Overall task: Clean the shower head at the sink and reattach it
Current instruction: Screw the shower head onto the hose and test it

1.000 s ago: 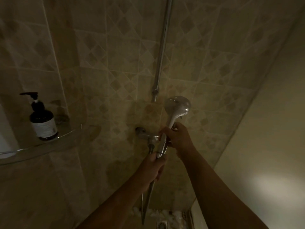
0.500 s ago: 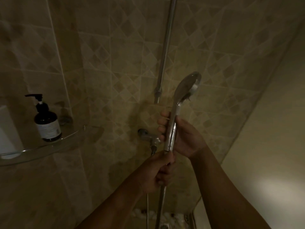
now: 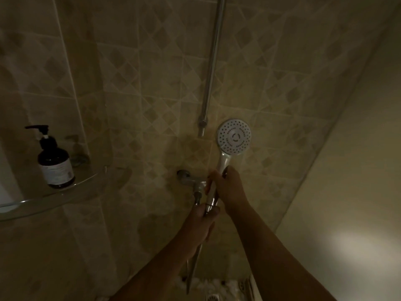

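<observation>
Chrome and white plastic catch what little light there is: the shower head (image 3: pixel 234 136) stands upright in front of the tiled wall (image 3: pixel 134 88), its nozzle face turned toward the camera, just right of the lower end of the riser rail (image 3: pixel 211 68). The right hand (image 3: pixel 230 187) is wrapped around its handle, fingers closed on it. The left hand (image 3: pixel 201 220) is closed lower down, around the joint where the handle meets the hose (image 3: pixel 193 270), which drops toward the floor drain (image 3: pixel 212 297). The mixer tap (image 3: pixel 191 181) sits just left of both hands.

No sink is in view, and the dim frame does not show whether the head is clean or dirty, or whether the joint is tight or loose. My reading is that the hands are working that threaded joint, either unscrewing it or screwing it back on; which end of the task this is I cannot tell. A pump bottle (image 3: pixel 55 161) stands on the glass shelf (image 3: pixel 50 198), well apart.
</observation>
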A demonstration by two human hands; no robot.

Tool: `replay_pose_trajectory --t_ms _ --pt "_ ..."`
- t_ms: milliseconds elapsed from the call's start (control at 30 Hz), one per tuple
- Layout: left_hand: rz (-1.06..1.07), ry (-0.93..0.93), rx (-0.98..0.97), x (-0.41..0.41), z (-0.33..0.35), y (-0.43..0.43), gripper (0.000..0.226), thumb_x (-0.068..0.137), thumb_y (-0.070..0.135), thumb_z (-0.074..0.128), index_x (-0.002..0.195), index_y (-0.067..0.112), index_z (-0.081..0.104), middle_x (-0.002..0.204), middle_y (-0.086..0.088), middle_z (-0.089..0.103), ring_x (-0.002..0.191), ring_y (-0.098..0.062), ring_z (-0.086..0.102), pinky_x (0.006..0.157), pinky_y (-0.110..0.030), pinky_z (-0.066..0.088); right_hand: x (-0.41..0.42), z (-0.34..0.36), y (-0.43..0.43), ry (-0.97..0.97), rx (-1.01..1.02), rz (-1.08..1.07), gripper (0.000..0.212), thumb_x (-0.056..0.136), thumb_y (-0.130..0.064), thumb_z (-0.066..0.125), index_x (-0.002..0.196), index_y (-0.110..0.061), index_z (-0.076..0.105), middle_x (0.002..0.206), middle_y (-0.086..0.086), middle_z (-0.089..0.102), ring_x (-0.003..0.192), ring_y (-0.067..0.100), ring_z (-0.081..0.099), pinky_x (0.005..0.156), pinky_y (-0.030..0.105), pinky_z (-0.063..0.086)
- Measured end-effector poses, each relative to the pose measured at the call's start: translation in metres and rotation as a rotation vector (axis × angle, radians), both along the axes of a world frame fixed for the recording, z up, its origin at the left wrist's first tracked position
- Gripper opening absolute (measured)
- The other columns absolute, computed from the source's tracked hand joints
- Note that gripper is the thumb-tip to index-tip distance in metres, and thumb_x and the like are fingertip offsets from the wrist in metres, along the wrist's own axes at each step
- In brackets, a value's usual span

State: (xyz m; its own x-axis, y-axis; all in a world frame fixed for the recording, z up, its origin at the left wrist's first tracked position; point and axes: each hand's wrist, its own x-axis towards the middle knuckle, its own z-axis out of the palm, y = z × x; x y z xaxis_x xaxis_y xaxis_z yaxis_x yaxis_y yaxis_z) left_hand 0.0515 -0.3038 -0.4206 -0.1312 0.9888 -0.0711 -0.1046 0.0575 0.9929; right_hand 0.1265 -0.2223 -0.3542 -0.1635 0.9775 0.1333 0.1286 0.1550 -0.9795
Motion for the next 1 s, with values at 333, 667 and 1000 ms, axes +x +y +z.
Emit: replay_pose_trajectory --t_ms 333,667,1000 --pt "-0.764 -0.662 0.049 -0.017 0.027 -0.024 0.031 0.085 0.043 0.069 0.079 0.020 0.050 0.055 0.008 0.026 0.038 -0.005 0.019 0.039 -0.019 0.017 0.019 0.040 -0.010 0.803 -0.372 0.826 0.055 0.101 -0.047 0.029 0.132 -0.009 0.054 0.117 0.015 0.066 0.102 0.027 0.067 0.085 0.043 0.056" --pt "-0.365 -0.444 0.012 -0.013 0.022 -0.020 0.028 0.093 0.036 0.060 0.075 0.020 0.046 0.055 0.006 0.030 0.037 -0.003 0.023 0.036 -0.015 0.023 0.002 0.026 -0.004 0.632 -0.340 0.638 0.048 0.099 -0.054 0.037 0.094 -0.014 0.063 0.064 0.000 0.052 0.051 0.010 0.047 0.049 0.025 0.042" --pt "0.090 0.223 0.104 -0.006 0.009 -0.006 0.027 0.097 0.018 0.059 0.072 0.019 0.049 0.048 0.007 0.041 0.034 -0.001 0.036 0.044 -0.024 0.028 -0.009 0.019 -0.001 0.461 -0.403 0.171 0.030 0.096 -0.037 0.059 0.087 -0.009 0.058 0.064 0.006 0.057 0.053 0.018 0.055 0.057 0.033 0.048"
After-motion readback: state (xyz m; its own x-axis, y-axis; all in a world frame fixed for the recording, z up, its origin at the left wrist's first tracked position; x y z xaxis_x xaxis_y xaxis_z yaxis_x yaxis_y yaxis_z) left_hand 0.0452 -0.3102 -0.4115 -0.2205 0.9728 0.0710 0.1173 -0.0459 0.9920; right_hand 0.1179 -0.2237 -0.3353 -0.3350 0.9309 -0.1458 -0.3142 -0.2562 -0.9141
